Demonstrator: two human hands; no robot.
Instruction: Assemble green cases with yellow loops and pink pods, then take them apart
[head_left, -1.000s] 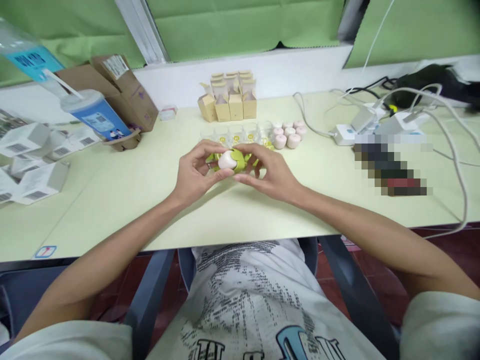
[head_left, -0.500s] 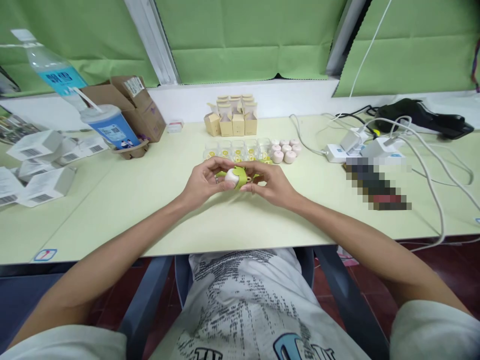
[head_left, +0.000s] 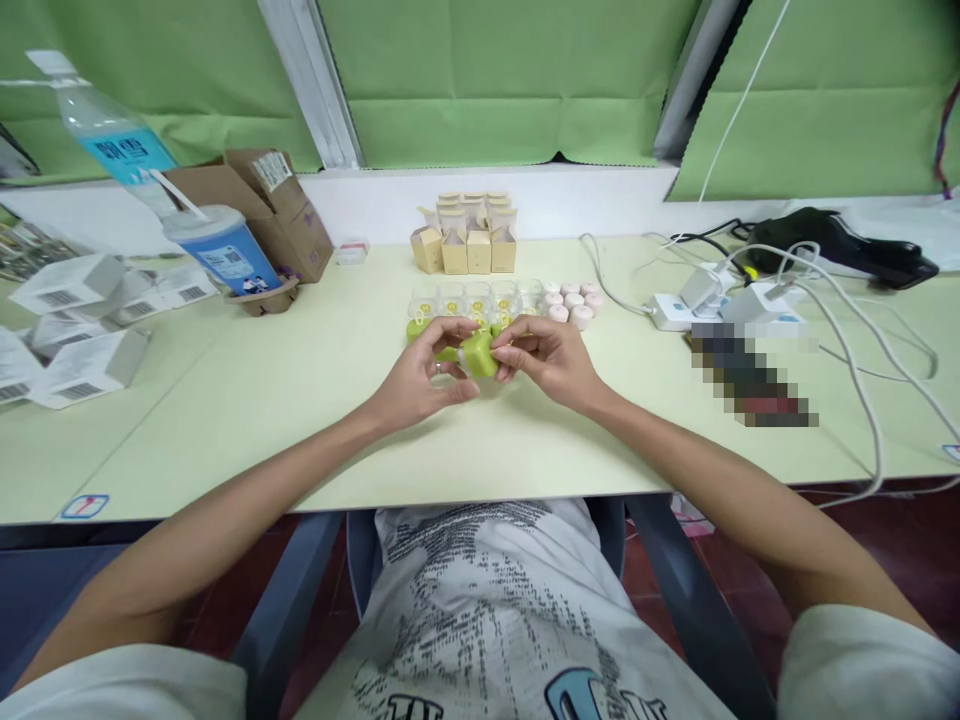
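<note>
Both my hands meet over the middle of the pale table (head_left: 247, 400) and grip one small green piece (head_left: 478, 353) between their fingertips. My left hand (head_left: 420, 375) pinches it from the left, my right hand (head_left: 547, 358) from the right. Just behind them stands a row of small clear cups (head_left: 472, 297) with yellow marks, more green pieces (head_left: 415, 327) beside the row, and a cluster of pink caps (head_left: 574, 300) to the right. Farther back sits a group of small tan cartons (head_left: 466, 235).
A blue-labelled cup (head_left: 225, 255) in a holder, a water bottle (head_left: 105, 130) and brown cardboard boxes (head_left: 262, 200) stand at the left. White barcoded boxes (head_left: 67, 330) lie at the far left. White chargers (head_left: 705, 295), cables and a black device (head_left: 840, 245) crowd the right.
The white cap seen in my fingers before no longer shows; only the green piece is visible now. The view has shifted slightly, and my hands sit a little higher in frame.
</note>
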